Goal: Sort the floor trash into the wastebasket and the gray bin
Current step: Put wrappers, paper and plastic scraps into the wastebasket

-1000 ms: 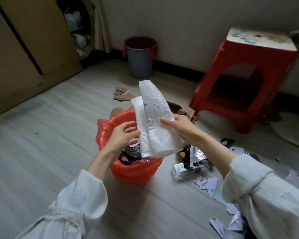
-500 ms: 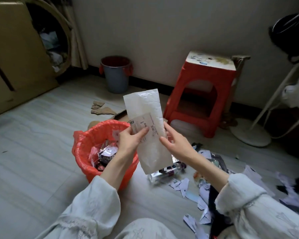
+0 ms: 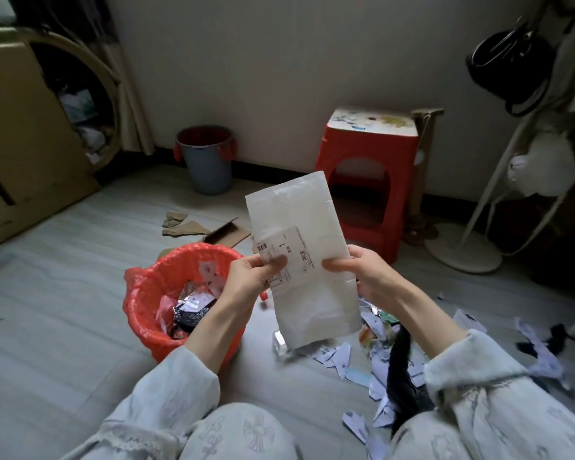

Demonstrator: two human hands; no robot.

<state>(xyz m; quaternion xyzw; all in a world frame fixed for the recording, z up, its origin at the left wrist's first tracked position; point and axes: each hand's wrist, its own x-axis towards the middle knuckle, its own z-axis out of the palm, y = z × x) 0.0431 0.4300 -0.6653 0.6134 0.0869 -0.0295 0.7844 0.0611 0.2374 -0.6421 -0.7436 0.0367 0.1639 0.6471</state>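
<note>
- Both hands hold a white mailer (image 3: pixel 307 260) upright in the air, just right of the wastebasket (image 3: pixel 153 293) and above the floor.
- The left hand (image 3: pixel 249 277) pinches the mailer's left edge, thumb pressed onto the printed label (image 3: pixel 281 260); the fingers are folded behind the sheet.
- The right hand (image 3: pixel 362 277) pinches the right edge at about the same height, thumb in front, fingers behind.
- The mailer's long axis runs nearly vertical, its top leaning a little toward the wastebasket; the lower end hangs free below both hands.
- The wastebasket, lined in red and already holding foil and scraps, sits just left of and below the left hand, so that hand is the nearer one for a drop there.
- The gray bin (image 3: pixel 206 164) stands by the wall, well beyond the wastebasket, out of easy reach of either hand.
- Judgement: the thumb on the label suggests it may be peeled before the mailer is sorted; I cannot tell which container it is meant for.
- Paper scraps (image 3: pixel 362 360) lie on the floor right of the wastebasket, under the right forearm, not yet sorted.
</note>
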